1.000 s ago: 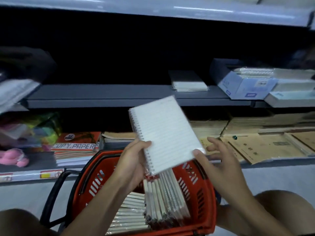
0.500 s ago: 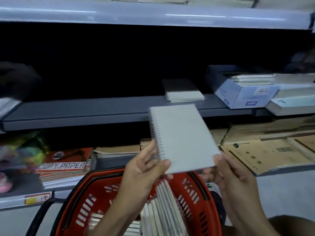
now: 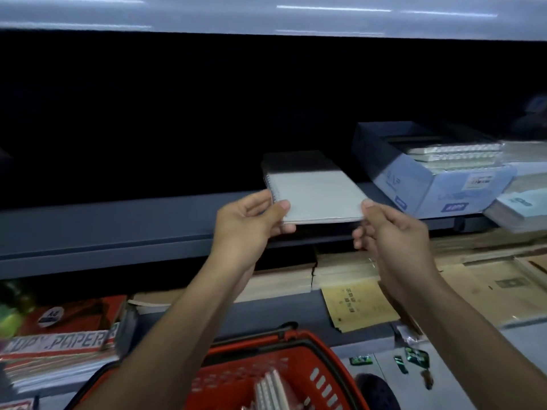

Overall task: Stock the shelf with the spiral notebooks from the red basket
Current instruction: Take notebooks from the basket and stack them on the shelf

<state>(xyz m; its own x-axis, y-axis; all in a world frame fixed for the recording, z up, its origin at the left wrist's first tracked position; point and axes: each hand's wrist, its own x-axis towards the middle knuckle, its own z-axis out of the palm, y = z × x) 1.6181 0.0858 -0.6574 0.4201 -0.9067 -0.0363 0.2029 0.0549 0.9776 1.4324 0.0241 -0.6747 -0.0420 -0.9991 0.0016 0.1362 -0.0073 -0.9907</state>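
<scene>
Left hand [image 3: 251,220] and right hand [image 3: 390,229] outstretched, pinching spiral notebook's [image 3: 316,196] near corners, flat over shelf [image 3: 118,229]

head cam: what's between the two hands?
The spiral notebook, pinched by left hand and right hand, shown in the head view.

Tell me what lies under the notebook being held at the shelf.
Under the spiral notebook, pinched by the left hand and right hand, a stack of notebooks shows on the dark shelf. The notebook covers the stack's front, so its height is hidden.
</scene>
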